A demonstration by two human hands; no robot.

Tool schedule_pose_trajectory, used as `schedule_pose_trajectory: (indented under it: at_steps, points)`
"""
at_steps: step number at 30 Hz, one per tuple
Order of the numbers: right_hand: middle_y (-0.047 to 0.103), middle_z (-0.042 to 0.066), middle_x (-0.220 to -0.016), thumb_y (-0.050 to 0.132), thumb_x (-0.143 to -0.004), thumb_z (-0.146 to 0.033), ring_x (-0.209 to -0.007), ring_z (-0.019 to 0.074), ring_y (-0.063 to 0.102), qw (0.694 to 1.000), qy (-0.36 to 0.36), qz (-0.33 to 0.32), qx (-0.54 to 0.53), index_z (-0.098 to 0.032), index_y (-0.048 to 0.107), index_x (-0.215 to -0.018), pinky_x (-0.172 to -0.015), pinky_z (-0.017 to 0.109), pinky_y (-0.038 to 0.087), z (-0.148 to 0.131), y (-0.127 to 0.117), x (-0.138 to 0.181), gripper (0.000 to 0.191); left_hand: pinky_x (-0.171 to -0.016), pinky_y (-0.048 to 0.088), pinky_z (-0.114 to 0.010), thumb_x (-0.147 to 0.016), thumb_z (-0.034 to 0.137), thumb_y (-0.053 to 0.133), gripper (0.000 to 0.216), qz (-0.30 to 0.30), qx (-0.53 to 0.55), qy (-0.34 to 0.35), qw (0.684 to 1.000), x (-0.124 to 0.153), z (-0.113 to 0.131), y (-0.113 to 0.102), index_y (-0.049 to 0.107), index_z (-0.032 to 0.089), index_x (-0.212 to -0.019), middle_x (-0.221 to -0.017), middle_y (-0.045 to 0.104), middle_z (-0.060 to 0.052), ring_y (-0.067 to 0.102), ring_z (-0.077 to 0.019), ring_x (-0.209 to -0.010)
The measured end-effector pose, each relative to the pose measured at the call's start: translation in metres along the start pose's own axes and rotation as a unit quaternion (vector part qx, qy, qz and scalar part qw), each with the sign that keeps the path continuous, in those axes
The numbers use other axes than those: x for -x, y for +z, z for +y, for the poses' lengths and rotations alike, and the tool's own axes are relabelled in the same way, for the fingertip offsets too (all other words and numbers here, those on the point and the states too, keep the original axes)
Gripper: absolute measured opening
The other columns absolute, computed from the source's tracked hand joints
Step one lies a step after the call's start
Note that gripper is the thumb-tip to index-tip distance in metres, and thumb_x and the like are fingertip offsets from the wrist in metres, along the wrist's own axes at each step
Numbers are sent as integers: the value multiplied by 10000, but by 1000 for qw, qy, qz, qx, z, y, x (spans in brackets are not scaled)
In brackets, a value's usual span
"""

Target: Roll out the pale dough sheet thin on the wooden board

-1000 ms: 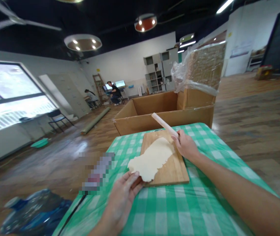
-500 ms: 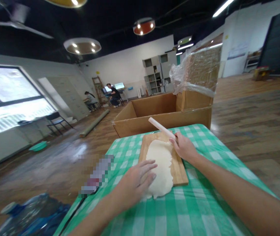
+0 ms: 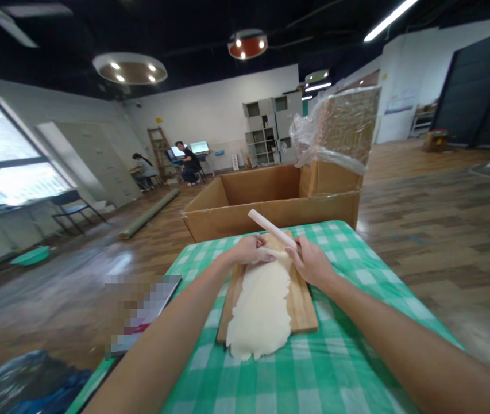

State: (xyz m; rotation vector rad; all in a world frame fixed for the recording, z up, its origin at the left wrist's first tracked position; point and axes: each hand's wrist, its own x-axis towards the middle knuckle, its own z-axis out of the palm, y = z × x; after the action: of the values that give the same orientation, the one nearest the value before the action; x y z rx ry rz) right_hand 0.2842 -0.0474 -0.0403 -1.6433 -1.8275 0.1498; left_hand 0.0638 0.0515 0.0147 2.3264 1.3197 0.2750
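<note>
A sheet of rolled-out dough (image 3: 259, 310) with ragged edges lies along a wooden board (image 3: 303, 307), its near end hanging past the board onto the cloth. My left hand (image 3: 251, 250) is at the far end of the sheet, thumb and fingers closed on the dough's edge. In my right hand (image 3: 311, 259) is a pale rolling pin (image 3: 270, 227), gripped at one end and slanting up to the left above the board's far end. The right fingers also sit close to the dough's far right corner; whether they touch it I cannot tell.
A green-and-white checked cloth (image 3: 343, 345) covers the table. Beyond its far edge stands a large open cardboard box (image 3: 270, 215). A blurred-out flat object (image 3: 145, 316) lies at the table's left edge. Two people (image 3: 191, 164) sit far back near screens.
My left hand has moved from the dough's left side to its far end and closed there. The dough's near end has shifted left on the board. The right hand still holds the rolling pin.
</note>
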Motion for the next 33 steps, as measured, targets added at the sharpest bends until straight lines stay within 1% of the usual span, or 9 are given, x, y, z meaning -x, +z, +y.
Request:
schedule_pose_trajectory:
  at_steps: [5, 11, 14, 17, 21, 24, 27, 30, 33]
  points:
    - [715, 93, -1018, 419, -1076, -463, -922, 244, 663, 1000, 1, -4, 2, -201, 518, -1154, -737, 300, 399, 3, 1, -2, 291, -591, 367, -259, -516, 623, 845, 539, -62, -27, -48, 997, -15, 1, -6, 648, 181, -755, -723, 607, 16, 574, -185, -717]
    - [718, 90, -1027, 414, -1073, -489, -917, 250, 663, 1000, -4, -3, -11, -207, 523, -1170, -745, 309, 406, 0, -2, -1, 317, -593, 362, -261, -667, 548, 750, 419, -3, 108, 6, 994, -9, -10, -2, 657, 155, -781, -735, 607, 3, 548, -170, -692]
    - [717, 85, -1022, 414, -1071, -489, -918, 249, 658, 1000, -22, -1, -15, -211, 532, -1159, -751, 311, 409, -1, -3, 1, 315, -570, 341, -256, -718, 549, 720, 404, 62, 152, 12, 986, -8, -20, 7, 646, 155, -770, -684, 579, 15, 517, -148, -635]
    - [710, 75, -1001, 441, -1063, -467, -914, 242, 647, 999, -41, -1, -5, -211, 551, -1123, -757, 311, 410, 1, -3, 0, 285, -594, 393, -263, -746, 489, 704, 347, 171, 193, -8, 966, -8, -32, 7, 658, 157, -839, -702, 612, 3, 545, -156, -644]
    - [696, 74, -1061, 518, -1035, -428, -952, 232, 628, 997, -78, -2, 22, -214, 600, -1078, -784, 306, 417, 2, -5, -1, 233, -734, 507, -317, -910, 457, 495, 330, 361, 226, -83, 901, 13, -44, -15, 651, 168, -887, -872, 696, -67, 645, -206, -807]
    - [691, 71, -1089, 577, -1011, -410, -990, 231, 618, 992, -116, -21, 47, -222, 650, -1061, -831, 312, 425, -2, -8, -1, 208, -930, 519, -382, -1006, 427, 383, 384, 447, 122, -8, 886, 42, -36, -27, 677, 182, -1029, -1058, 720, -90, 668, -237, -1018]
    - [698, 77, -1075, 594, -1009, -400, -1053, 248, 606, 981, -167, -43, 84, -222, 698, -1052, -925, 343, 423, -10, -10, 0, 211, -1094, 457, -419, -1032, 424, 436, 393, 334, -53, 119, 933, 60, -24, -17, 632, 189, -1279, -1296, 676, -109, 612, -256, -1237]
    - [708, 88, -1086, 561, -1031, -399, -1083, 255, 604, 977, -178, -47, 111, -218, 729, -1095, -970, 358, 430, -17, -9, 0, 256, -1165, 401, -470, -1065, 417, 389, 459, 241, -175, 128, 946, 55, -29, 5, 566, 137, -1383, -1441, 595, -165, 522, -292, -1380]
    - [714, 96, -1189, 456, -1071, -410, -1143, 253, 603, 977, -163, -41, 133, -222, 724, -1213, -1011, 360, 439, -19, -2, -3, 356, -1115, 449, -458, -1098, 388, 305, 453, 203, -235, 116, 944, 36, -48, 21, 586, 143, -1356, -1346, 652, -157, 572, -279, -1319]
